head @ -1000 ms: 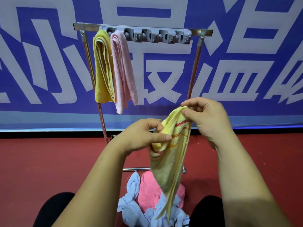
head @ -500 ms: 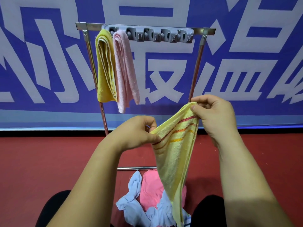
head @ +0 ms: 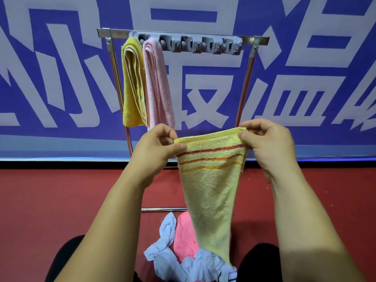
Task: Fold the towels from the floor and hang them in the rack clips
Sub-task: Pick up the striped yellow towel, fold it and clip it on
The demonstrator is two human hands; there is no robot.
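A pale yellow towel (head: pixel 211 190) with red and orange stripes hangs between my hands in front of the rack. My left hand (head: pixel 156 149) pinches its top left corner and my right hand (head: pixel 266 143) pinches its top right corner, so the top edge is stretched nearly level. Its lower end tapers down onto the floor pile. On the metal rack (head: pixel 246 84), a grey clip bar (head: pixel 203 44) holds a folded yellow towel (head: pixel 132 84) and a folded pink towel (head: pixel 157 82) at its left end. The other clips hold nothing.
A light blue towel (head: pixel 168 253) and a pink towel (head: pixel 185 237) lie crumpled on the red floor (head: pixel 61 200) between my knees. The rack's base bar (head: pixel 162 209) runs just beyond them. A blue and white banner (head: pixel 305 78) covers the wall behind.
My hands have moved apart, spreading the striped towel's top edge from bunched to flat and wide. The towel hangs straighter than before.
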